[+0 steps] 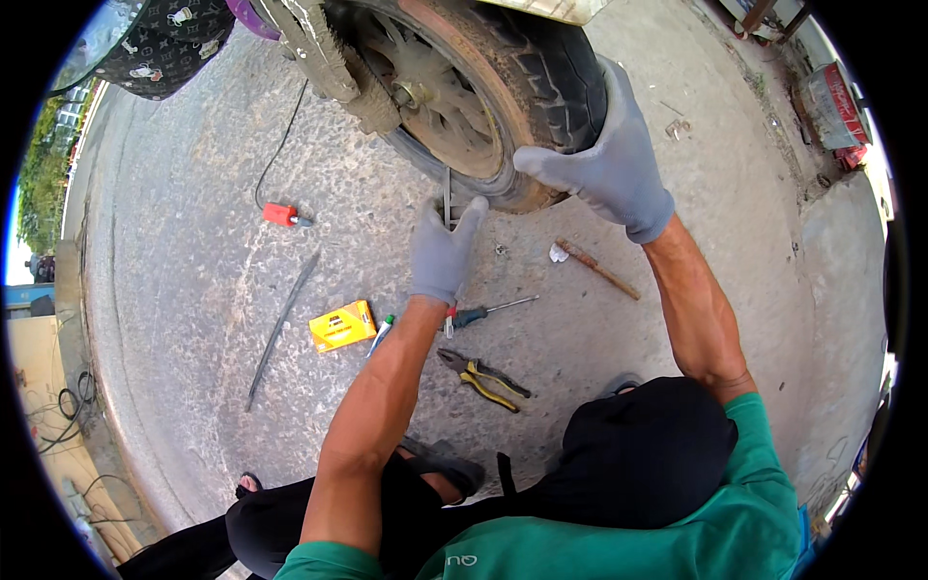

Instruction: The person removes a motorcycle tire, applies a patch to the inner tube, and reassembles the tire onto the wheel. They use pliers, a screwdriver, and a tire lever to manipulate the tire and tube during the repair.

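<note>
A motorbike wheel with a worn, dusty tyre point(517, 72) hangs at the top of the view. My right hand point(619, 164), in a grey glove, grips the tyre's right side, its thumb on the sidewall and its fingers round the tread. My left hand point(445, 249), gloved alike, is at the tyre's lower edge. Between its thumb and fingers stands a flat metal tyre lever point(447, 191), its tip against the rim. Below my hands lie a screwdriver point(483, 311), yellow-handled pliers point(481, 379), a yellow box point(343, 327) and a green-capped tube point(382, 332).
On the concrete floor are a long metal bar point(280, 333), a red-bodied piece point(280, 214) on a black cord, and a rusty rod point(599, 269) beside a white scrap. A patterned dark bag point(169, 48) hangs top left. A red and white bucket point(833, 108) stands far right.
</note>
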Tool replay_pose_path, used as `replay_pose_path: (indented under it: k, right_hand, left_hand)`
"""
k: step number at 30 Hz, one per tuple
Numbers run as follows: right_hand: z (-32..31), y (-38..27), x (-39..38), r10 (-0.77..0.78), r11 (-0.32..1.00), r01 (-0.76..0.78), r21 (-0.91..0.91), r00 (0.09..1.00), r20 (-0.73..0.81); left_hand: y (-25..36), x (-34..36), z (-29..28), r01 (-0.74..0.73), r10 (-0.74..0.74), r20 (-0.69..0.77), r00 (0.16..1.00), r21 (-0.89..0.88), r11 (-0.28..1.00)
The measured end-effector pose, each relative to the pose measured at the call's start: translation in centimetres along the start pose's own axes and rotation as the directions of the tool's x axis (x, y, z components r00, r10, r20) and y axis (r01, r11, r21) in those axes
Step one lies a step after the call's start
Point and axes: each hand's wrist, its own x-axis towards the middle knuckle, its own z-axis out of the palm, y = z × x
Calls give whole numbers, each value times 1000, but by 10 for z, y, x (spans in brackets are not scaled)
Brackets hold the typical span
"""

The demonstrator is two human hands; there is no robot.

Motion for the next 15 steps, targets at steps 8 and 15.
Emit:
replay_pose_path:
  k: [8, 15]
  right_hand:
    - [6, -3, 2, 6, 994, -5, 105, 1000, -1]
    - [7, -5, 2, 16, 998, -16, 57, 1000, 1]
  left_hand:
    - [-11, 20, 7, -149, 145, -87, 986, -39, 988]
    - [-23, 10, 43, -153, 123, -211, 970, -129, 980]
